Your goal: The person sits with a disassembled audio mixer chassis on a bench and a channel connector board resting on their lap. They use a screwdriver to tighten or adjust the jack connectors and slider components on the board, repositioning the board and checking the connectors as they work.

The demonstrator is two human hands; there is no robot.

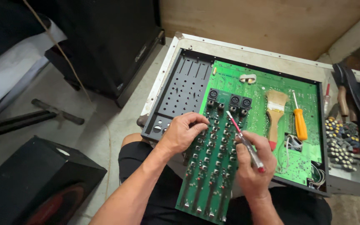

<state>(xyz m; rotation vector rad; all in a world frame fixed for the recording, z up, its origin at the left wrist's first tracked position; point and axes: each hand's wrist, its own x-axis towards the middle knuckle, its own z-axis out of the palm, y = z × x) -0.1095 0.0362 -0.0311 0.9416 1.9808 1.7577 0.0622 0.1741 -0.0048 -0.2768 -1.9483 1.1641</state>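
A person sits on a concrete floor with an opened audio mixer chassis (176, 54) across the lap, seen from a head camera looking down.

At nine o'clock lies a black speaker cabinet (34, 183) on its side, with dark metal stand legs (42, 112) above it.

Left of centre, the left hand (182, 132) curls closed over the left edge of a long green channel circuit board (213, 166), fingertips pressing it down. This board lies tilted over the chassis and runs toward six o'clock, studded with rows of small black knob shafts.

Just right of centre, the right hand (253, 166) grips a slim screwdriver with a clear, red-tipped handle (246, 143), its tip resting among the components at the board's upper part.

To work well here, the left hand should probably keep the board steady while the tip sits squarely on its target, so it does not slip onto neighbouring parts.

Toward two o'clock, on the larger green main board (263, 89), lie a wooden paintbrush (275, 114) and an orange-handled screwdriver (300, 123). At three o'clock sits a heap of loose coloured knobs (340, 143).

What the tip touches is too small to make out. The board's lower end is partly cut off, and the items at the far right edge are unclear.
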